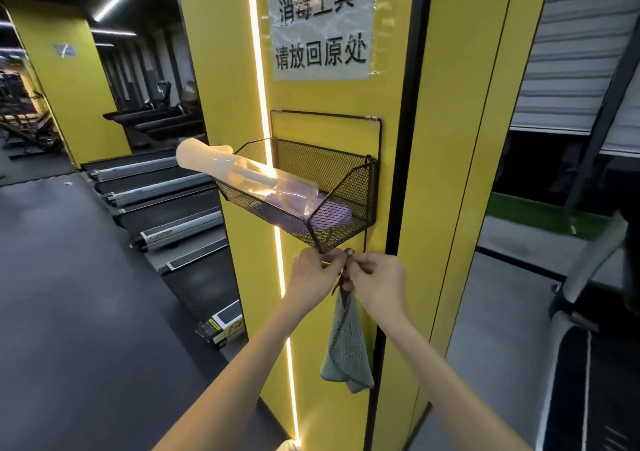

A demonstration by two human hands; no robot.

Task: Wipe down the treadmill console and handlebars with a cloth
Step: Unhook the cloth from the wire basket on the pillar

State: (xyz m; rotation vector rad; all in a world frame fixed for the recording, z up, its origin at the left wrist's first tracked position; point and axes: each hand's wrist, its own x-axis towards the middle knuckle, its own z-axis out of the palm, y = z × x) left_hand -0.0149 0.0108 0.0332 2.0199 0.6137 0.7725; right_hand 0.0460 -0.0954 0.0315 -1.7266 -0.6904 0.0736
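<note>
A grey-green cloth (347, 346) hangs from a small metal clip (348, 253) under a black wire basket (356, 180) fixed to a yellow pillar. My left hand (311, 274) and my right hand (377, 281) meet just below the basket's front corner, fingers pinched around the clip and the cloth's top end. The cloth's lower part dangles free below my right wrist. A treadmill (588, 312) stands at the right, only partly in view.
A clear spray bottle (242, 173) with a pale head lies tilted in the basket, over a purple cloth (334, 213). A paper sign (320, 23) is taped above. A row of treadmills (173, 201) lines the dark floor on the left.
</note>
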